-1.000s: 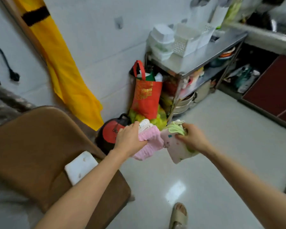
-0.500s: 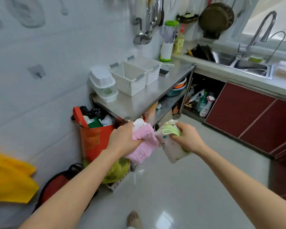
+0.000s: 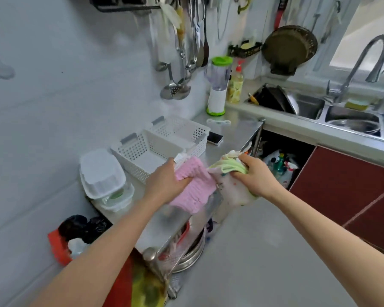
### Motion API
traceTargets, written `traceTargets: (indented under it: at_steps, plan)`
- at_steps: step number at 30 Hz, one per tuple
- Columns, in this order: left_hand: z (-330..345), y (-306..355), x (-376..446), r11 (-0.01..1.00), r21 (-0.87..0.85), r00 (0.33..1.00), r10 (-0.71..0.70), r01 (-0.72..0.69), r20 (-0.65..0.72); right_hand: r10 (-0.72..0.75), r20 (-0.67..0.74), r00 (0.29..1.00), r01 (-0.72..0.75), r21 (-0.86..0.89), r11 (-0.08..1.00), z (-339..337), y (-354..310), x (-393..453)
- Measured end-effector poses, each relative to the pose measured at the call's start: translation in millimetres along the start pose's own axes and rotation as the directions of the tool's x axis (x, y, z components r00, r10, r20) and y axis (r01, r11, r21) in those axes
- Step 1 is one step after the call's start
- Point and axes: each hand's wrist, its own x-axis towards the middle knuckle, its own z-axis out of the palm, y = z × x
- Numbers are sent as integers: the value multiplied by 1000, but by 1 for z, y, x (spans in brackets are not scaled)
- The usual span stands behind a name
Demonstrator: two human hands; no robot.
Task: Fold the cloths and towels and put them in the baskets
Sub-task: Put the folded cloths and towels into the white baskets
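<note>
The left hand (image 3: 164, 185) is gripping a pink towel (image 3: 194, 191) and the right hand (image 3: 255, 177) is clutching bunched cloths (image 3: 231, 187), above the surface (image 3: 231, 134) near the baskets (image 3: 151, 151); spreading them flat first should be helping neat folds.

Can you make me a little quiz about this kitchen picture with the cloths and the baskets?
1. True or false: the left hand holds a pink cloth.
2. How many white baskets stand on the steel table?
3. What lies on the table just right of the baskets: A) a spoon, B) a phone, C) a cup?

Key
1. True. The right hand grips a different bundle, white cloths with green edges.
2. Two, side by side, with no cloth showing in them.
3. B.
</note>
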Motion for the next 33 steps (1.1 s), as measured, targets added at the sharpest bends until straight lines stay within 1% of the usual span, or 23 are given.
traceTargets:
  at_steps: [2,4,7,10,13,15,17,19,22,24,27,28,30,32,33]
  plan:
    - [-1,-13,33,995,16,995,-98,98,-18,-45,60,997,45,4,999,7,9,48]
    - [-5,-28,63,984,0,981,-178,179,-70,-114,119,986,110,44,993,19,16,100]
    - [-15,-43,97,950,27,936,-302,311,-182,-280,244,928,258,120,959,33,10,177]
    - [-29,-51,119,887,22,863,-443,461,-241,-394,384,835,357,167,919,46,-7,239]
    - [-44,-69,130,822,1,778,-538,569,-325,-472,494,730,439,191,878,66,-28,286]
    - [-51,-80,132,777,7,734,-591,629,-335,-525,552,648,490,226,842,85,-42,307]
    - [-57,-91,134,738,33,697,-620,674,-361,-552,616,562,535,238,811,107,-55,320]
    - [-65,-105,137,702,40,659,-646,711,-386,-558,670,490,573,234,785,128,-63,329]
    - [-78,-129,145,664,1,613,-690,748,-384,-557,719,416,611,234,757,147,-72,332]
    - [-86,-142,152,659,-58,601,-714,750,-359,-546,753,367,632,228,740,157,-74,330]
    - [-91,-152,170,690,-108,630,-704,715,-327,-493,815,306,690,168,704,171,-71,326]
    - [-92,-153,177,701,-108,642,-695,705,-325,-467,830,305,709,130,693,175,-70,325]
    - [-91,-155,190,720,-80,667,-674,690,-318,-411,847,338,736,34,676,184,-67,324]
    - [-84,-155,200,737,-41,694,-652,674,-307,-405,837,369,759,-19,651,193,-62,322]
    - [-79,-154,203,750,-24,709,-635,661,-306,-415,830,372,779,-36,626,199,-58,322]
